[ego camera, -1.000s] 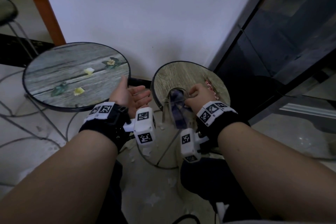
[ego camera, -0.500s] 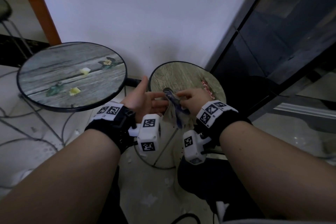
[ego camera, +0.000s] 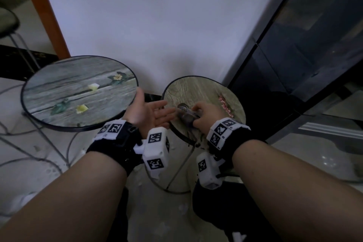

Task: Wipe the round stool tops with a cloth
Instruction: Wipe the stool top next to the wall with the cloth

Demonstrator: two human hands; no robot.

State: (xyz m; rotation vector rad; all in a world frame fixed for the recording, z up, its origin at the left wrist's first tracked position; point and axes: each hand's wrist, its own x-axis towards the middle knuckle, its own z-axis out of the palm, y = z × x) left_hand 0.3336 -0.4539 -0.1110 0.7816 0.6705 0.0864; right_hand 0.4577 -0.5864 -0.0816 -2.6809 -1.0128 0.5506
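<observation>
Nearest, we note the left hand (ego camera: 146, 113) palm-up, fingers straight, holding nothing. At its 3 o'clock the right hand (ego camera: 206, 117) grips a bunched dark cloth (ego camera: 185, 113) on the small round wood-grain stool top (ego camera: 198, 90); the larger grey flower-printed stool top (ego camera: 78, 92) lies at 9 o'clock.

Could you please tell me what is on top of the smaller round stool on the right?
The right hand grips a bunched cloth on the smaller stool top, with a pink-red mark beside it. The surface beneath hand and cloth is hidden.

Right hand (ego camera: 206, 116) bunching cloth (ego camera: 185, 113) on small stool top (ego camera: 198, 90), left hand (ego camera: 146, 113) palm-up beside it
</observation>
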